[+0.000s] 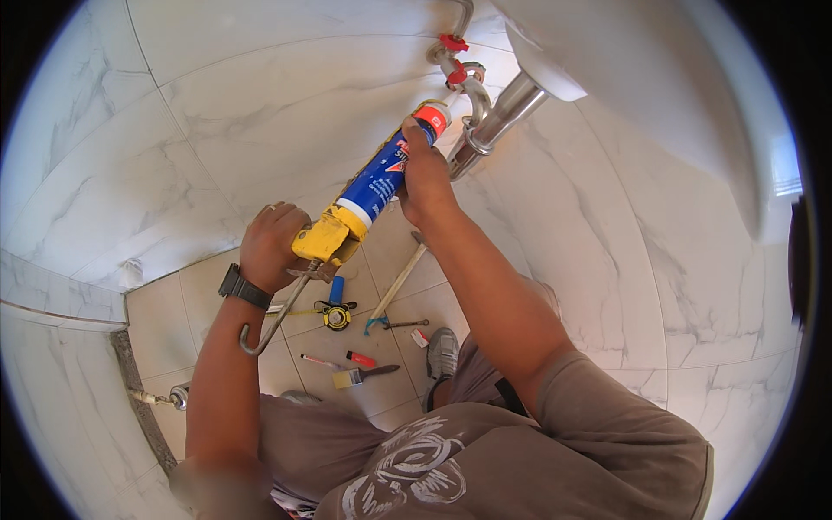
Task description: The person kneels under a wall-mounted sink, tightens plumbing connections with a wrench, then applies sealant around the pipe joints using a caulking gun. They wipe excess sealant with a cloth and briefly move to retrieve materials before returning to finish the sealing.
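A yellow caulking gun [328,236] loaded with a blue sealant cartridge [374,184] slants up and to the right in front of me. My left hand [271,245] is wrapped round its handle end, below which the hooked metal rod sticks out. Farther up, my right hand [425,180] grips the cartridge near its red and white front end, thumb on top. The front end points at the wall valves with red handles [457,74], close beside the chrome drain pipe [503,117]. Whether the nozzle touches anything there is hard to make out.
A white washbasin [659,95] overhangs at upper right. On the tiled floor lie a hammer [399,282], a tape measure [336,316], a wrench [406,324], a paintbrush [366,375] and a red-capped item [360,358]. Marbled tile walls [286,113] surround me.
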`<state>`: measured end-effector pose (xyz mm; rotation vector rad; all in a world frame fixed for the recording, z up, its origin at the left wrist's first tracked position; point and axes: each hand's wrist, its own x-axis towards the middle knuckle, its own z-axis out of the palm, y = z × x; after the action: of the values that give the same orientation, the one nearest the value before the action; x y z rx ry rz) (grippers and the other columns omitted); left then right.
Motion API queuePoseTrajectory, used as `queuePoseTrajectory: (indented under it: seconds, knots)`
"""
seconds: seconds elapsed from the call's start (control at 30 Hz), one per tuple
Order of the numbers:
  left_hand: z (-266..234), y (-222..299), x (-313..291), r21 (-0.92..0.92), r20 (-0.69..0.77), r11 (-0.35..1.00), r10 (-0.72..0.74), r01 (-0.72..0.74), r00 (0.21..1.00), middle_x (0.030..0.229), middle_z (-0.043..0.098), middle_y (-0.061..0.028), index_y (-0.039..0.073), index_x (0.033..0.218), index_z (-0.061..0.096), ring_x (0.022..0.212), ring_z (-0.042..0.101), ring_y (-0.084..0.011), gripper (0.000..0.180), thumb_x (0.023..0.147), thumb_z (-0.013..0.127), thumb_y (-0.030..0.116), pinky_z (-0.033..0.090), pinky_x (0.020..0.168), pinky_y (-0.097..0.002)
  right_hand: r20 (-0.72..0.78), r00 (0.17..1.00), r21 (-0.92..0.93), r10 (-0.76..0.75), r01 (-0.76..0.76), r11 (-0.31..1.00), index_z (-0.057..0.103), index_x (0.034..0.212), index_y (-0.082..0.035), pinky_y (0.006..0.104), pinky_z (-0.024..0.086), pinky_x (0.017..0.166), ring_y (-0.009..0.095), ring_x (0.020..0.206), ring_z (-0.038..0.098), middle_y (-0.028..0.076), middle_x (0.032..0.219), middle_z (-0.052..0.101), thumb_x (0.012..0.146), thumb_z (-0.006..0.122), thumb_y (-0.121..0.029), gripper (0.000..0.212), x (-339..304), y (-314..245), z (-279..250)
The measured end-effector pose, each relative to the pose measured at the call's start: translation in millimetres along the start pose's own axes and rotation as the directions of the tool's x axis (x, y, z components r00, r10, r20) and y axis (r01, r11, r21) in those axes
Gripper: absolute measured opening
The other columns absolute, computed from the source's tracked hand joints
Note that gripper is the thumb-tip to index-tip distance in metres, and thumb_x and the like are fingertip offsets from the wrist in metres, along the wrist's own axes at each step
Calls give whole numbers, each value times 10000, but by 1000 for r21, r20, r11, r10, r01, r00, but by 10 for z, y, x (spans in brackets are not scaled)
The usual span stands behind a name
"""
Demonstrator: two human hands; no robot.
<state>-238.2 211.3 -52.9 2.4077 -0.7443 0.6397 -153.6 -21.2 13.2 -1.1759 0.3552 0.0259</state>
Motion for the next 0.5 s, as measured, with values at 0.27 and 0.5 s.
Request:
queuePoseTrajectory:
  seconds: [0.27,0.5]
  knots:
    - [-35,35,14,-69,77,992,-96,101,992,1039,675,-91,86,1010,656,1020,638,-346,450,627,880,163,532,920,-436,10,1000,10,-16,16,1000,545,1186,-10,403,610,786,204,831,685,72,964,636,988,694,-414,474,2,38,10]
    - [11,50,14,-93,36,994,-46,49,998,1261,669,-108,92,1172,649,1237,610,-343,580,671,901,241,443,1174,-469,-28,1000,13,8,-8,1000,557,1162,-49,390,599,792,190,831,668,55,951,630,1000,688,-378,390,57,45,-7]
